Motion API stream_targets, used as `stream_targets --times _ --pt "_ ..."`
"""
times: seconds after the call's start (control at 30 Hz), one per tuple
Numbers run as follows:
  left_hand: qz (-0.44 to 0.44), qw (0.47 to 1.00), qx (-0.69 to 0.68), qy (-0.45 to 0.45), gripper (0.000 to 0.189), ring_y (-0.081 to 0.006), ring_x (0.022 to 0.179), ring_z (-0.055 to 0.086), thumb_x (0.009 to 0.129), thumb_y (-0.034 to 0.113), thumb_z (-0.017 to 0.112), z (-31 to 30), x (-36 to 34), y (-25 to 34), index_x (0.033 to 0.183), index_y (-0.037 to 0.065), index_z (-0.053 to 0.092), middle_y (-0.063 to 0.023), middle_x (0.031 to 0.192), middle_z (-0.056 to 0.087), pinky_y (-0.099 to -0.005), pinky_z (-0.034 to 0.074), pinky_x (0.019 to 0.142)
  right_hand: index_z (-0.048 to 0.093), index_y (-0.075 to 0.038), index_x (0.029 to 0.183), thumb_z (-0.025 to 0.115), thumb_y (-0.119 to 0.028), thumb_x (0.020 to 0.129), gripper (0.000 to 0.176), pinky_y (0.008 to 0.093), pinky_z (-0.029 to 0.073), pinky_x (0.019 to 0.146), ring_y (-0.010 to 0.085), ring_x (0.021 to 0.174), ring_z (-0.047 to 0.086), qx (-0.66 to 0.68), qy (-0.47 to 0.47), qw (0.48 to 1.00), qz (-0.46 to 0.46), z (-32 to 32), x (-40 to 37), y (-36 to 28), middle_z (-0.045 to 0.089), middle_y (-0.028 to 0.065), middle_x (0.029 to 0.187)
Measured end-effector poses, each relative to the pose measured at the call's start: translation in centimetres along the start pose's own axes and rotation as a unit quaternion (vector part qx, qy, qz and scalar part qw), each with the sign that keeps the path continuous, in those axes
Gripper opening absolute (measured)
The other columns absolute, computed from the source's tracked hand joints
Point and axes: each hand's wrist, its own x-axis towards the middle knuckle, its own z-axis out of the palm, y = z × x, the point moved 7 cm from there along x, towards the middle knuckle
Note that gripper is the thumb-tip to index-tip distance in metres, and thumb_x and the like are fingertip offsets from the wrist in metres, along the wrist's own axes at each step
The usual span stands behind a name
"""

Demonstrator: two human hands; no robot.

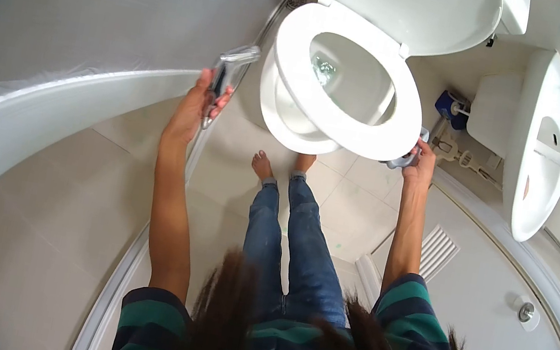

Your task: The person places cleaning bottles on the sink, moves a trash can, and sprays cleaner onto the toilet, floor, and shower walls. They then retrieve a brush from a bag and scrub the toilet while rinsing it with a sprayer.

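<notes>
Sprayer point(226, 77), long axis toward toilet point(347, 133)

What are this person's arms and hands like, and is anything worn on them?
Both arms are bare below short sleeves striped in green and dark navy: left sleeve, right sleeve. The left hand and right hand wear no gloves; no watch or bracelet shows.

Bathroom (toilet point(344, 85), sink point(536, 145))
</notes>
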Motion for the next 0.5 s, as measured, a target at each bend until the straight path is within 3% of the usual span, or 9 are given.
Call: stream_targets --times 0.1,0.2,0.27,0.3,0.47,0.5 --pt "-0.006 0.996 0.053 -0.073 0.056 -0.0028 0.051 0.040 0.081 0.064 0.047 2.7 1.3 1.2 0.089 0.009 0.054 0.0028 0.064 0.048 -0.0164 0.031 0.044 0.055 0.001 0.089 0.050 -0.009 0.083 0.012 0.0251 0.044 0.050 0.0107 0.050 0.047 0.097 0.066 0.993 0.021 1.9 -0.3 -1.5 0.055 0.0031 0.066" --pt "-0.010 0.993 0.064 -0.100 0.056 -0.0034 0.050 0.039 0.082 0.062 0.046 4.9 2.0 2.0 0.087 0.007 0.055 0.0022 0.064 0.048 -0.0165 0.033 0.045 0.056 0.003 0.095 0.049 -0.009 0.085 0.016 0.0225 0.048 0.053 0.0121 0.053 0.052 0.134 0.058 0.989 0.000 4.3 0.1 -4.9 0.060 0.0061 0.073" --pt "0.003 0.992 0.058 -0.114 0.056 -0.0046 0.049 0.040 0.084 0.060 0.045 6.3 2.3 3.0 0.087 0.005 0.056 0.0018 0.063 0.048 -0.0173 0.034 0.047 0.055 0.003 0.097 0.051 -0.008 0.085 0.017 0.0239 0.050 0.056 0.0138 0.058 0.057 0.205 -0.004 0.978 0.021 6.9 0.2 -7.2 0.062 0.0090 0.079" --pt "0.009 0.991 0.059 -0.116 0.056 -0.0044 0.049 0.040 0.084 0.059 0.045 6.4 2.3 3.2 0.088 0.005 0.056 0.0018 0.064 0.048 -0.0171 0.034 0.047 0.054 0.003 0.097 0.048 -0.009 0.085 0.018 0.0314 0.052 0.064 0.0166 0.060 0.056 0.231 -0.031 0.970 0.067 7.3 1.8 -8.3 0.063 0.0151 0.089" --pt "0.019 0.991 0.084 -0.104 0.056 -0.0037 0.051 0.041 0.085 0.059 0.044 7.6 2.3 3.6 0.090 0.004 0.056 0.0020 0.066 0.050 -0.0160 0.034 0.048 0.048 0.006 0.110 0.046 -0.006 0.087 0.025 0.0283 0.052 0.067 0.0200 0.072 0.061 0.212 -0.004 0.977 -0.019 13.2 5.6 -13.7 0.062 0.0191 0.097" --pt "0.029 0.990 0.079 -0.112 0.056 -0.0036 0.052 0.040 0.086 0.058 0.043 8.1 2.4 3.7 0.092 0.004 0.056 0.0020 0.068 0.050 -0.0159 0.034 0.048 0.049 0.005 0.106 0.047 -0.005 0.087 0.022 0.0300 0.052 0.068 0.0206 0.074 0.061 0.208 -0.044 0.977 -0.033 14.9 7.1 -14.9 0.062 0.0185 0.096"
